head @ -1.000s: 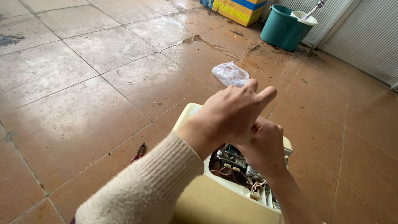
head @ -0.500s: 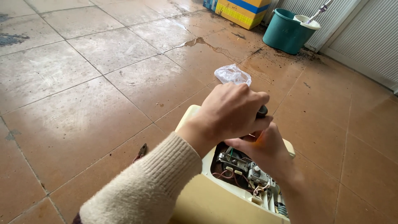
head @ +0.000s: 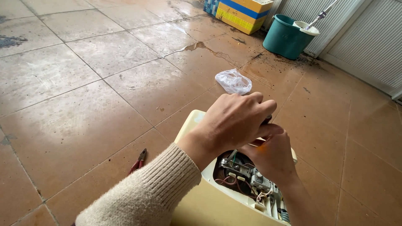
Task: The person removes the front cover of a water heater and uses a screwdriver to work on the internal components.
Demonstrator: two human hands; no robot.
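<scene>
The left hand (head: 234,121), coming out of a ribbed cream knitted sleeve (head: 146,192), is curled into a loose fist over the open end of a cream plastic appliance housing (head: 209,201) that stands on the tiled floor. Its fingers (head: 255,102) are closed around a dark handle, of which only the tip (head: 266,119) peeks out; what tool it belongs to cannot be told. The right hand (head: 272,157) sits just beneath and touches the left, its fingers folded inward near a small orange spot, though whether they grip anything is hidden. Below both hands, the round opening in the housing shows metal brackets, a grey switch block and thin red and white wires (head: 247,173). Red-handled pliers (head: 138,161) lie on the glossy, stained tan floor tiles (head: 83,109) to the left. Beyond the hands lie a crumpled clear plastic bag (head: 233,81), a teal plastic bucket (head: 287,37) and a yellow-and-blue cardboard box (head: 243,12).
</scene>
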